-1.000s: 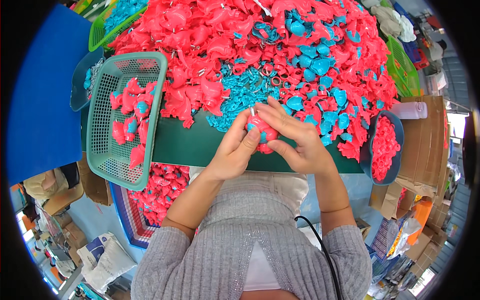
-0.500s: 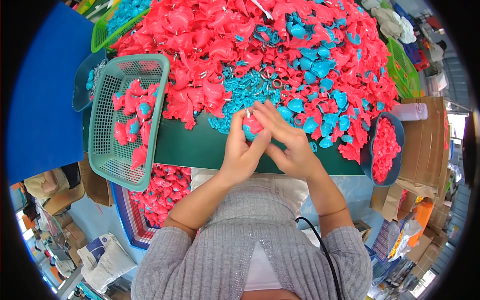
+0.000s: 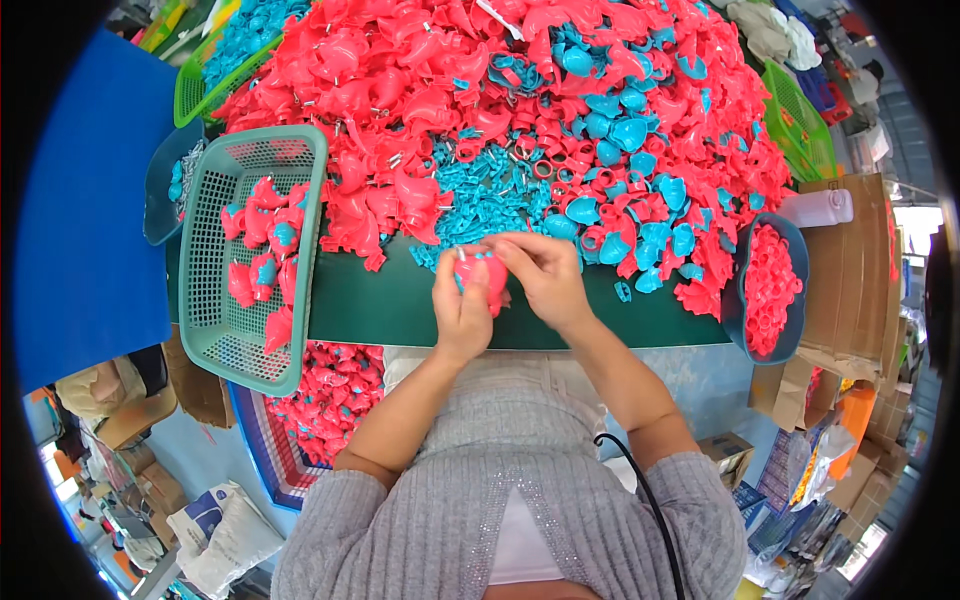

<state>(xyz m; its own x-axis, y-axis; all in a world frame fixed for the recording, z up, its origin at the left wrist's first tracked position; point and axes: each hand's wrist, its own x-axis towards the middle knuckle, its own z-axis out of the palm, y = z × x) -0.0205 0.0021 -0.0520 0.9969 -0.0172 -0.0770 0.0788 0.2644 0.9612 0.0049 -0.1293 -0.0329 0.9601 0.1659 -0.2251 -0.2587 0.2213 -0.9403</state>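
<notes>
Over the near edge of the green table, my left hand (image 3: 464,308) is closed around a rounded red plastic piece with blue parts (image 3: 490,277). My right hand (image 3: 547,282) touches the upper right of the same piece, with thumb and fingers bent together at it. A small metal pin sticks up near my left fingertips. Just beyond my hands lies a heap of small blue plastic parts (image 3: 487,195). Red plastic shells (image 3: 420,60) are piled behind it, and blue cup-shaped pieces (image 3: 655,235) are scattered to its right.
A green basket (image 3: 312,200) holding several assembled red-and-blue pieces stands at the left. Beyond it sits a dark bin with metal pins (image 3: 158,200). A dark bin (image 3: 735,300) of red rings, a whitish bottle (image 3: 818,209) and a cardboard box (image 3: 845,275) are at the right. A crate (image 3: 262,440) of red pieces is below.
The piece has turned in my hands and now shows mostly red. My right hand has opened away from wrapping it and sits at its upper right. The view has shifted slightly.
</notes>
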